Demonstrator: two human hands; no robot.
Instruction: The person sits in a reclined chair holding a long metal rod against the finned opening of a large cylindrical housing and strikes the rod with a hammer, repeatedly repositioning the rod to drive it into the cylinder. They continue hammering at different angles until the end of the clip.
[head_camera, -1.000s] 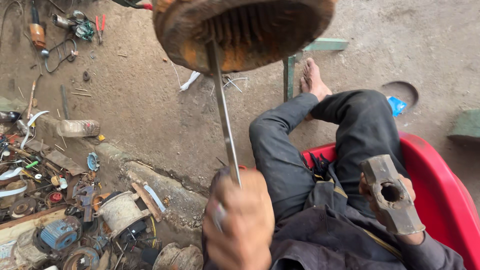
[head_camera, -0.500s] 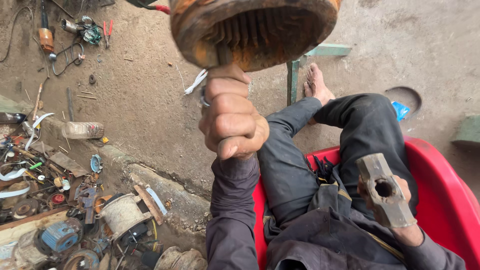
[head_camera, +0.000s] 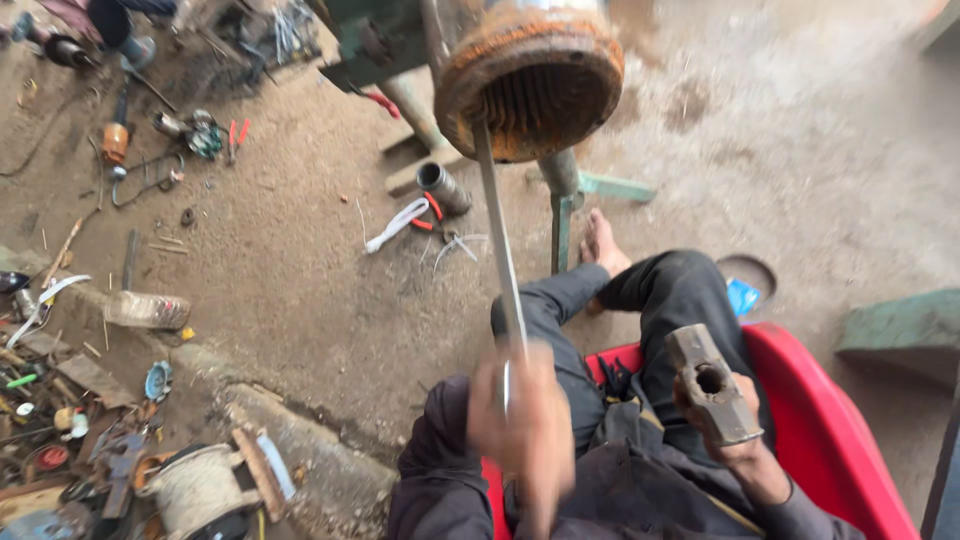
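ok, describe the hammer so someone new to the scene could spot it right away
Start at the red plastic chair at lower right, where the person sits in dark trousers. Over the lap, the right hand holds up a hammer by its handle. It is the only blocky grey steel head here, with a round hole through its side, unlike the thin rod in the blurred left hand.

The motor housing (head_camera: 530, 80) at twelve o'clock is rough, rust-coated metal. The rod (head_camera: 498, 240) is smooth grey steel; the hammer head (head_camera: 712, 383) is dull, pitted iron. The chair (head_camera: 840, 440) at four o'clock is glossy red plastic.
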